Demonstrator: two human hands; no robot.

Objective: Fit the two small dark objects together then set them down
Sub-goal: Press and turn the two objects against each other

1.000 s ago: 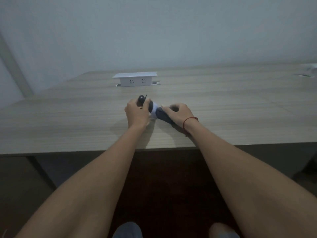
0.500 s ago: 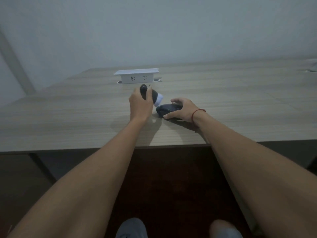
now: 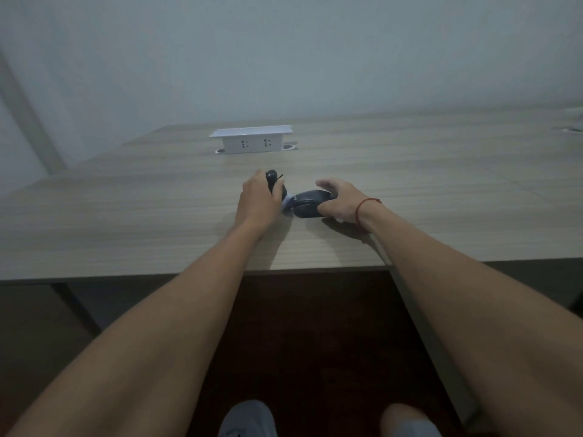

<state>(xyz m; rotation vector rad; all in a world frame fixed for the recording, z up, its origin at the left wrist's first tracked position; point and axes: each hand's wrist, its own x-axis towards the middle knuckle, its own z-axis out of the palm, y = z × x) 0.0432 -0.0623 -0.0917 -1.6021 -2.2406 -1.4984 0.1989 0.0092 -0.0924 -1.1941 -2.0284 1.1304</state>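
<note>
Two small dark objects sit at the middle of the wooden table [image 3: 126,216]. My left hand [image 3: 257,205] grips a dark rounded piece [image 3: 273,181] that has a pale end pointing right, its top and a thin tab sticking out above my fingers. My right hand [image 3: 340,201], with a red string at the wrist, holds the dark oval piece [image 3: 307,205], which lies low on the table. The pale end meets the oval piece's left side. My fingers hide whether the two are joined.
A white pop-up socket box [image 3: 252,140] stands on the table behind the hands. The table's front edge runs just under my forearms. A pale object shows at the far right table edge [image 3: 574,121]. My shoes show at the bottom.
The left-hand piece, lifted away half a second ago, has come back down against the oval piece. My right hand has shifted its hold on the oval piece, which stays low on the table.
</note>
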